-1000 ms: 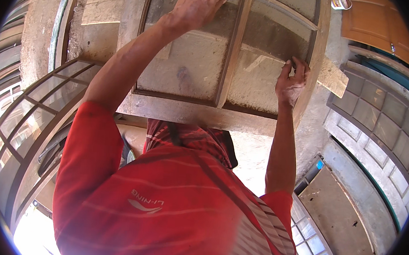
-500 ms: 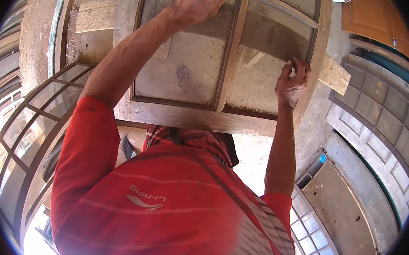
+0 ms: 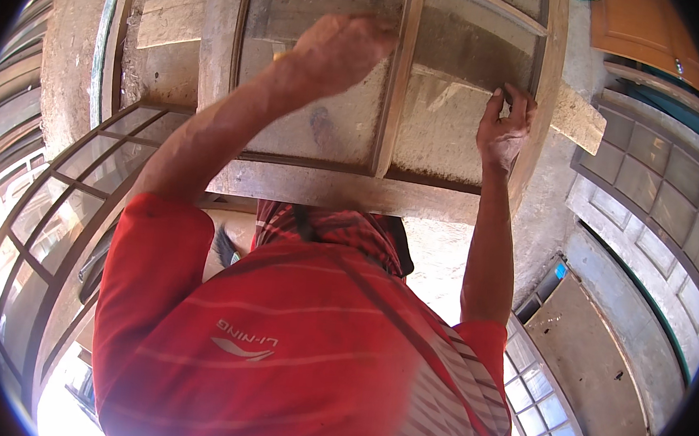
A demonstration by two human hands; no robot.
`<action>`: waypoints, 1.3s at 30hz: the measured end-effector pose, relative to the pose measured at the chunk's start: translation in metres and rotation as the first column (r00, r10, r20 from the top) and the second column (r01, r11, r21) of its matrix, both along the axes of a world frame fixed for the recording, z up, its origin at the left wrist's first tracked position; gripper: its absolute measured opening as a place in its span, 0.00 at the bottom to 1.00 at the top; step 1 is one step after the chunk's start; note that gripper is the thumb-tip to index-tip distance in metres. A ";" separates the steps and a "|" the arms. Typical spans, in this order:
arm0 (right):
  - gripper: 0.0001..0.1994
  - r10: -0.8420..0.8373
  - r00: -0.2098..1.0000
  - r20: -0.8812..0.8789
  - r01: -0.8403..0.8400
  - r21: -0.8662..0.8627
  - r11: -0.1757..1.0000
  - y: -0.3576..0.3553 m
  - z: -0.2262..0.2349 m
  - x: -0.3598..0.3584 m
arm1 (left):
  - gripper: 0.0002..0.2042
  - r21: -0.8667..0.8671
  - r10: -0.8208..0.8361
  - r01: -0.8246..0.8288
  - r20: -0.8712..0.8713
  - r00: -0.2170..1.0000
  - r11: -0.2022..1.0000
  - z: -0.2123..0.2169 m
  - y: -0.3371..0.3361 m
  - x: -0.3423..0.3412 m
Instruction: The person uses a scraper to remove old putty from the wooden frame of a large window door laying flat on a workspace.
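Observation:
A wooden window frame (image 3: 343, 187) with glass panes lies in front of me, its wood worn and brown. Over the left pane (image 3: 291, 129), close to the middle bar (image 3: 399, 84), my left hand (image 3: 340, 55) is curled closed and slightly blurred. A small yellow end (image 3: 278, 49) shows beside that hand, seemingly part of the thin-bladed tool in it; the blade is hidden now. My right hand (image 3: 505, 132) rests by the frame's right side, over the right pane (image 3: 436, 135). Its fingers are bent together in a pinch, and what they hold, if anything, is hidden.
Wooden boards (image 3: 579, 119) stick out from under the frame on both sides. A gridded glazed panel (image 3: 65, 222) stands at the left. More gridded windows (image 3: 653, 170) lean at the right, below an orange-brown wooden panel (image 3: 642, 32). Another small gridded window (image 3: 543, 402) stands lower right.
My left hand has come down along the middle bar, nearer to me, and the blade tip has gone out of sight. My right hand has stayed at the frame's right side.

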State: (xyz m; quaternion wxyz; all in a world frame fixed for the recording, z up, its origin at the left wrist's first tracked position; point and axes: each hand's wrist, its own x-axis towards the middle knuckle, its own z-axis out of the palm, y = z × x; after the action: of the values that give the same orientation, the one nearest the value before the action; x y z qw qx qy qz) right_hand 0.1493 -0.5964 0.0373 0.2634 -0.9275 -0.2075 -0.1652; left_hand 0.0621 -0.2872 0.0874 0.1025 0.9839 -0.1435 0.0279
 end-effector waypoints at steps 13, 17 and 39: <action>0.12 -0.006 0.999 0.031 0.007 -0.018 1.000 -0.001 0.000 0.000 | 0.06 -0.289 -0.087 0.035 -0.166 0.982 0.957 0.027 -0.064 -0.132; 0.11 -0.015 1.000 0.006 0.014 0.013 1.000 -0.001 -0.001 -0.001 | 0.05 -0.250 -0.167 0.100 -0.265 0.950 0.963 0.036 -0.072 -0.143; 0.08 0.679 0.658 -0.327 -0.720 -0.007 0.694 0.094 0.105 -0.100 | 0.07 -0.161 -0.029 -0.005 -0.214 0.976 0.987 0.056 -0.004 -0.093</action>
State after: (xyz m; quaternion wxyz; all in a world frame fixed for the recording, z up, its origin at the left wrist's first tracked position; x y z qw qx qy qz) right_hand 0.0491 -0.5020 0.1421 0.2712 -0.8050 -0.5170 0.1056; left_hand -0.0310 -0.2908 0.1435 0.1966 0.9688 -0.1347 -0.0680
